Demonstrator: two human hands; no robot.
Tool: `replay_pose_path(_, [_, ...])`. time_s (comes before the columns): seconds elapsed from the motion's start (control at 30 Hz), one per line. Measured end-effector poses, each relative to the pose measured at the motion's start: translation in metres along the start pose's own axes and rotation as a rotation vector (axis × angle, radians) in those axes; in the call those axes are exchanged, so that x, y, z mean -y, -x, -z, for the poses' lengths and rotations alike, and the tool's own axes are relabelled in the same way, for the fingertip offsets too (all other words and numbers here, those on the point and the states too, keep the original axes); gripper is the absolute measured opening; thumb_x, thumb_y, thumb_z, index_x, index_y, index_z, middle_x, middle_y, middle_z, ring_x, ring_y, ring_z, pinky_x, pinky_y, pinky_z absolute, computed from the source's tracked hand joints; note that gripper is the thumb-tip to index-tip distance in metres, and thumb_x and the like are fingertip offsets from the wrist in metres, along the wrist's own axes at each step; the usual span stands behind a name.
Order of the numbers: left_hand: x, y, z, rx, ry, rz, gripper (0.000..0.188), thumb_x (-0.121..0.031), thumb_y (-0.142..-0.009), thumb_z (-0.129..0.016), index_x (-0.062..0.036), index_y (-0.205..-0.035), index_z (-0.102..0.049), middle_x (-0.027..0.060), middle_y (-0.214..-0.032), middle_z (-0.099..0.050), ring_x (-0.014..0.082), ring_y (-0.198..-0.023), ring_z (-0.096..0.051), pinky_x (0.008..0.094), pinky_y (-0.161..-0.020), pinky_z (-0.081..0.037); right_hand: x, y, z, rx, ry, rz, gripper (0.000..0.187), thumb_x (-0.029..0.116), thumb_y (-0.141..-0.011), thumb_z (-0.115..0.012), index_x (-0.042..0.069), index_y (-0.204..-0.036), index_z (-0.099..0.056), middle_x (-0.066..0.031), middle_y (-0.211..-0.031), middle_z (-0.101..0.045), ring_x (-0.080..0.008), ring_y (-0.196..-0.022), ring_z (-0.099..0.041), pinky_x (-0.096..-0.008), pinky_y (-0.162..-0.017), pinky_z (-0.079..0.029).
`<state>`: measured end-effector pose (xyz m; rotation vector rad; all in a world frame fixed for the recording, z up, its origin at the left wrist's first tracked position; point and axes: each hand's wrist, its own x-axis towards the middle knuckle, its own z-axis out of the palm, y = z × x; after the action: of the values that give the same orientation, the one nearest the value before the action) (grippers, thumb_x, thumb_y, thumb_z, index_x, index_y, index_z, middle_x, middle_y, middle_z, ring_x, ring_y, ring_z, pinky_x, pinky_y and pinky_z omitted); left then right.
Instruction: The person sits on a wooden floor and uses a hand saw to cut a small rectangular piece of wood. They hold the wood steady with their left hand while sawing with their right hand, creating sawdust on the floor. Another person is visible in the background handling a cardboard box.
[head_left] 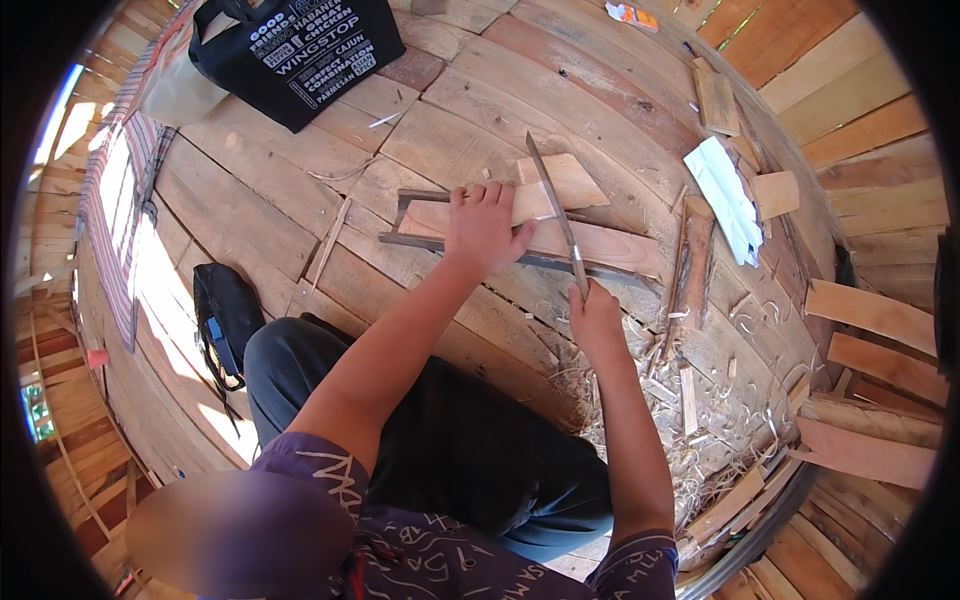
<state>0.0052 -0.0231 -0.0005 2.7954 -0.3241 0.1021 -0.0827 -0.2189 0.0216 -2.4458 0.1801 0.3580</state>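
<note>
My left hand [482, 228] lies over a pale piece of wood [532, 205], fingers bent over its far side and thumb along its near side. That piece rests on a longer reddish plank [610, 245] with dark-edged strips around it. My right hand [594, 308] is closed around the handle of a long, narrow-bladed knife [551, 190]. Its blade points away from me and crosses the pale piece just right of my left hand. Whether the edge cuts into the wood cannot be made out. Another pale board [568, 180] lies flat behind the blade.
Curly wood shavings [715, 375] cover the plank floor at right. A bark-edged piece of wood [694, 260] and a pale blue sheet [725, 200] lie beyond my right hand. A black bag [300, 55] stands far left, a dark pouch [225, 310] beside my left knee.
</note>
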Motion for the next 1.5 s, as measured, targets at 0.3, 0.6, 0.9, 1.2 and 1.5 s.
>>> replay_pose_path(0.3, [0.001, -0.002, 0.002, 0.034, -0.009, 0.037, 0.059, -0.044, -0.087, -0.057, -0.0006, -0.126, -0.052, 0.0134, -0.112, -0.06, 0.0289, -0.108, -0.054, 0.0488, -0.099, -0.033, 0.0, 0.029, 0.023, 0.066, 0.079, -0.081, 0.032, 0.031, -0.097, -0.052, -0.001, -0.095, -0.06, -0.0282, -0.076, -0.063, -0.0487, -0.077, -0.062, -0.0545, -0.069, -0.049])
replay_pose_path(0.6, [0.005, -0.003, 0.0, 0.036, -0.03, 0.017, 0.056, -0.044, -0.087, -0.055, -0.0019, -0.123, -0.053, 0.0119, -0.115, -0.059, 0.0264, -0.111, -0.053, 0.0508, -0.102, -0.03, -0.007, 0.042, 0.022, 0.062, 0.044, -0.065, 0.031, 0.029, -0.097, -0.052, 0.0, -0.099, -0.06, -0.0286, -0.077, -0.063, -0.0492, -0.078, -0.061, -0.0542, -0.068, -0.048])
replay_pose_path(0.9, [0.004, 0.003, 0.004, 0.014, 0.007, -0.011, 0.057, -0.042, -0.085, -0.06, -0.0019, -0.124, -0.053, 0.0127, -0.113, -0.06, 0.0295, -0.11, -0.054, 0.0508, -0.102, -0.032, 0.016, 0.0, 0.008, 0.04, 0.047, -0.054, 0.032, 0.03, -0.097, -0.05, 0.0, -0.098, -0.06, -0.0286, -0.08, -0.064, -0.0495, -0.081, -0.061, -0.0539, -0.071, -0.049])
replay_pose_path(1.2, [0.005, 0.0, 0.001, 0.019, 0.026, 0.022, 0.057, -0.043, -0.084, -0.06, -0.0023, -0.124, -0.053, 0.0119, -0.112, -0.06, 0.0288, -0.11, -0.055, 0.0509, -0.101, -0.032, -0.005, 0.064, 0.023, 0.062, 0.068, -0.128, 0.03, 0.03, -0.097, -0.051, 0.0, -0.094, -0.059, -0.0278, -0.07, -0.062, -0.0493, -0.072, -0.061, -0.0545, -0.065, -0.048])
replay_pose_path(1.5, [0.005, -0.002, -0.001, 0.023, 0.02, 0.018, 0.056, -0.042, -0.087, -0.057, -0.0015, -0.126, -0.051, 0.0141, -0.115, -0.06, 0.0303, -0.112, -0.054, 0.0514, -0.104, -0.031, -0.006, 0.049, 0.015, 0.039, 0.029, -0.129, 0.031, 0.029, -0.097, -0.051, -0.001, -0.095, -0.059, -0.0269, -0.074, -0.062, -0.0484, -0.074, -0.061, -0.0534, -0.067, -0.048])
